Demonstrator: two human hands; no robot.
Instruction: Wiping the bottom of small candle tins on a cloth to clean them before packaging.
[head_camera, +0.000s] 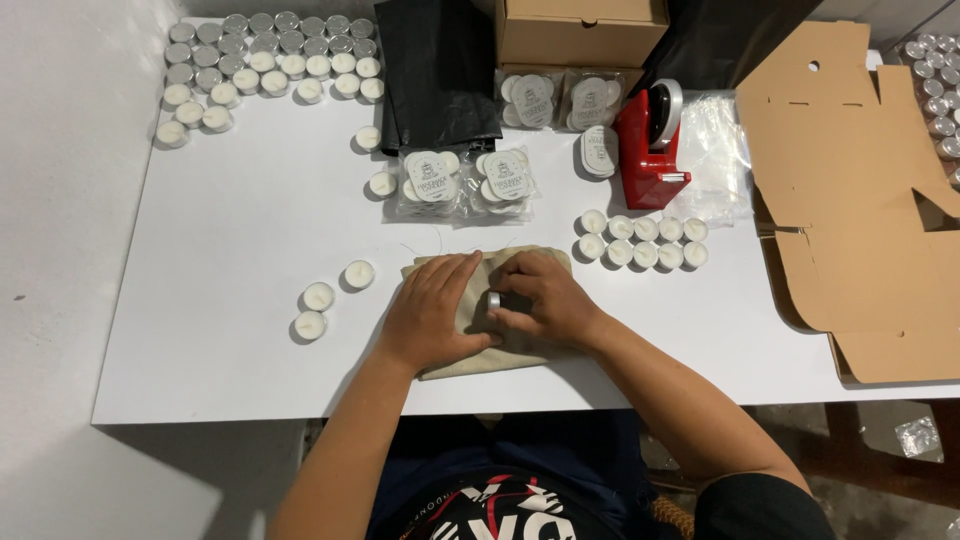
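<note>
Beige cloth pouch (500, 345) lies flat near the front edge of the white table (230, 330), and both hands press on it. The left hand (432, 310) rests palm-down with fingers spread, closed on nothing. The right hand (540, 298) pinches a small metal-cupped tealight (493, 301) against the fabric. The cloth looks soft and limp, best taken by its edges; the tealight seems light, its thin cup easily dented, its wax easily marked. Loose tealights (318, 297) sit well to the left, a double row (643, 240) to the right.
</note>
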